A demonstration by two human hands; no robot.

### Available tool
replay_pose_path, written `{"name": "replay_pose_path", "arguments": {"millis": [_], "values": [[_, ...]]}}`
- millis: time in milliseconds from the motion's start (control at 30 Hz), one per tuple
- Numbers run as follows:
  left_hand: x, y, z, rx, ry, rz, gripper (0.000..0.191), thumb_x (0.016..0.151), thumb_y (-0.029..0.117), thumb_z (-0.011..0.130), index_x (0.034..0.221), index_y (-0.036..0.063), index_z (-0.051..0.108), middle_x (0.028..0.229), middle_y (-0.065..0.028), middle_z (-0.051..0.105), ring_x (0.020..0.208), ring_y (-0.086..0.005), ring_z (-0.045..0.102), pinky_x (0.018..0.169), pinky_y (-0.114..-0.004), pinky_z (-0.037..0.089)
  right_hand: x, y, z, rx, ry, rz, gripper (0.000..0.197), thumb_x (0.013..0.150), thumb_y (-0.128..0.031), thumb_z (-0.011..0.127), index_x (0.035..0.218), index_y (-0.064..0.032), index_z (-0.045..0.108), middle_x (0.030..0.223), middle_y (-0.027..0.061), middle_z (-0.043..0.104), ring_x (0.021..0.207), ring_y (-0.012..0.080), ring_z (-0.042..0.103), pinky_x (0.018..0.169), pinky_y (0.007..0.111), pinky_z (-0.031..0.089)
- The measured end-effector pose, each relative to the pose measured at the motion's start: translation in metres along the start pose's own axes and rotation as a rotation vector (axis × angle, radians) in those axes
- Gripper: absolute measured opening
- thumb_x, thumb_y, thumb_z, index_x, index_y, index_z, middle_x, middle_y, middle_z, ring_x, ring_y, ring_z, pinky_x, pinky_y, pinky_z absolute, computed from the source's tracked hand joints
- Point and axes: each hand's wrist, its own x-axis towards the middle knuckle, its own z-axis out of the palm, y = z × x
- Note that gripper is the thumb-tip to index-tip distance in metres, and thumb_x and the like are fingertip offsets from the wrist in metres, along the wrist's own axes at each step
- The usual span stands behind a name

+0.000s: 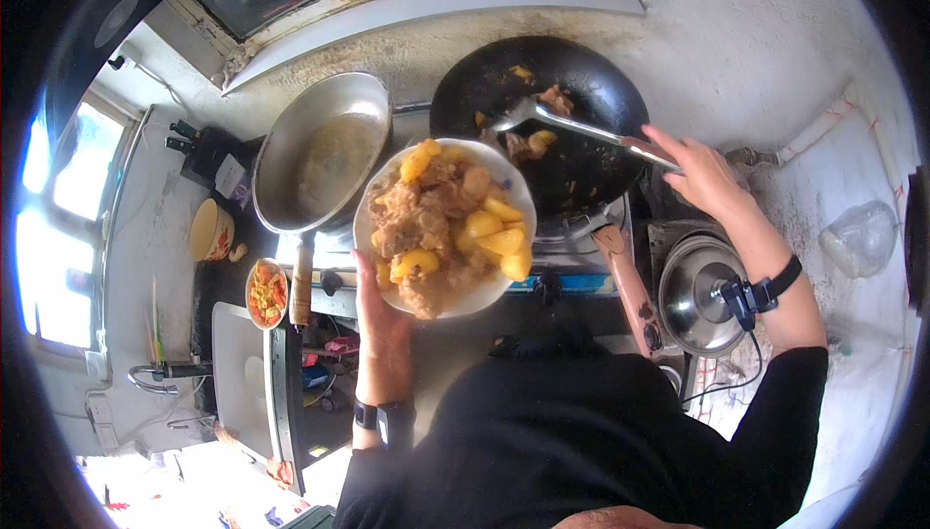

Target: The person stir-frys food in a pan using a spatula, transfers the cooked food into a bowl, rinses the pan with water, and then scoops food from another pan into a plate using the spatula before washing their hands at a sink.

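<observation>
My left hand (381, 322) holds a white plate (476, 305) by its near left rim. Heaped on it are browned meat pieces (418, 220) and yellow potato chunks (501, 238). The handle of a metal cooking spatula (581, 124) is in my right hand (701, 176). Its blade rests inside a black wok (610, 86), beside some leftover meat and potato (534, 144). The plate hangs in front of the wok's near left edge and hides part of it. The wok's pinkish handle (625, 282) points towards me.
Left of the wok stands a metal pan (327, 158) with a little liquid. Further left are a small bowl of red and yellow food (267, 295), a patterned yellow bowl (211, 229), a knife block (207, 158) and a sink (240, 376). A lidded metal pot (697, 296) stands at the right.
</observation>
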Motion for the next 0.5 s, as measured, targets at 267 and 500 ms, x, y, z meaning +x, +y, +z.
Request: {"name": "replay_pose_path", "arguments": {"millis": [267,500], "values": [[-0.004,-0.006,-0.014,0.047,-0.009,0.037,0.062,0.09,0.048,0.038,0.135,0.0062,0.027,0.133,-0.0141,0.037,0.12,-0.0314,0.038,0.099,-0.047,0.034,0.025,-0.036,-0.012,-0.294,0.224,-0.131,0.044,0.082,-0.014,0.054,0.125,-0.0232,0.045,0.079,0.0174,0.054,0.065,0.035,0.056,0.058,0.043,0.046],[-0.006,-0.003,-0.024,0.016,0.026,0.058,0.065,0.089,0.05,0.039,0.135,0.0065,0.026,0.134,-0.0148,0.035,0.121,-0.0322,0.038,0.098,-0.049,0.035,-0.014,-0.035,-0.048,-0.374,0.196,0.039,0.035,0.084,-0.015,0.052,0.119,-0.0153,0.053,0.074,0.0199,0.057,0.066,0.0395,0.057,0.062,0.046,0.046]]}}
